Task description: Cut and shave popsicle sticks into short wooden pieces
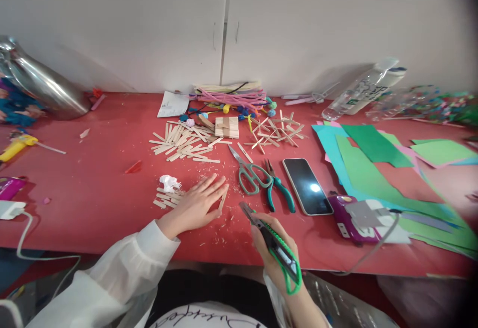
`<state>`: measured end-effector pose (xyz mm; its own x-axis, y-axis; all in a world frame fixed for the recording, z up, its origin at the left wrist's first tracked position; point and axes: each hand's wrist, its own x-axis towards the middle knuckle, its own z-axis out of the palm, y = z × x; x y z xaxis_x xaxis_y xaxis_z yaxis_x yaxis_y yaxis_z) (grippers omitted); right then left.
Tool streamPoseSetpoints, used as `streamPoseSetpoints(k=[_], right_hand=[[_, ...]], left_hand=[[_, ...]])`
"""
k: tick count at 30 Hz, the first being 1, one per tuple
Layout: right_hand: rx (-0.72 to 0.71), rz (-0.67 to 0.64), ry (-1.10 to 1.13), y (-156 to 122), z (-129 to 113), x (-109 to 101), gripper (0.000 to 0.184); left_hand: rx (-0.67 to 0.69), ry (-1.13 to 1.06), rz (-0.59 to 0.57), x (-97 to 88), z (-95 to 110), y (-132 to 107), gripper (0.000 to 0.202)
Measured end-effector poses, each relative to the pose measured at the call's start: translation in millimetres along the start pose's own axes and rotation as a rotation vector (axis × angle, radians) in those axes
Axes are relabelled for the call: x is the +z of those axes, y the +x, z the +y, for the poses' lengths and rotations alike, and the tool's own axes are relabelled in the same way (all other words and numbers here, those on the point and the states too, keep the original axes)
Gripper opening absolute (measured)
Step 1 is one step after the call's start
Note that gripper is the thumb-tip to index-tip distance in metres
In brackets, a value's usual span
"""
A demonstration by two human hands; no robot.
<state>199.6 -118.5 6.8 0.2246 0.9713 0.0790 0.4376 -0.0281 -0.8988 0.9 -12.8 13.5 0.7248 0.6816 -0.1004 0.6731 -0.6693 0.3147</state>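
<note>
My left hand (199, 202) lies flat on the red table with its fingers stretched out. A wooden craft stick (223, 199) stands out beside its fingertips and thumb; whether the hand pins it down I cannot tell. My right hand (274, 241) is wrapped round a green and black utility knife (277, 246), its blade out and pointing up and left, apart from the stick. Small wood shavings (231, 217) are scattered between the hands. Just left of my left hand are several short sticks (166, 198) and a crumpled white tissue (170, 183).
Beyond the hands lie scissors (251, 176), teal pliers (278, 191) and a phone (308, 186). Loose craft sticks (179, 141), a bundled stack (226, 127) and pipe cleaners (231, 95) sit further back. Coloured paper (368, 168) covers the right; a glue gun (17, 148) and metal jug (45, 81) stand left.
</note>
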Motion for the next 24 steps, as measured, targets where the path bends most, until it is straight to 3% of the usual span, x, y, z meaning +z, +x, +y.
streamPoseSetpoints(k=[2,7,13,18,24], right_hand=[[-0.047,0.019,-0.025,0.7,-2.5,1.3,0.020],[-0.119,-0.087,-0.069,5.2,-10.7,2.2,0.029],[-0.123,-0.002,-0.132,12.0,-17.1,11.9,0.010],[-0.133,-0.035,-0.115,20.1,-22.0,17.7,0.012],[-0.156,-0.053,-0.158,23.0,-19.8,24.8,0.015]], left_hand=[[0.045,-0.007,-0.013,-0.7,-1.5,3.0,0.063],[0.125,0.004,-0.034,0.8,-9.3,7.9,0.066],[0.055,-0.006,0.054,8.0,-3.2,9.9,0.073],[0.033,0.000,0.071,6.2,0.5,9.3,0.056],[0.018,0.009,0.111,7.4,-0.3,9.3,0.051]])
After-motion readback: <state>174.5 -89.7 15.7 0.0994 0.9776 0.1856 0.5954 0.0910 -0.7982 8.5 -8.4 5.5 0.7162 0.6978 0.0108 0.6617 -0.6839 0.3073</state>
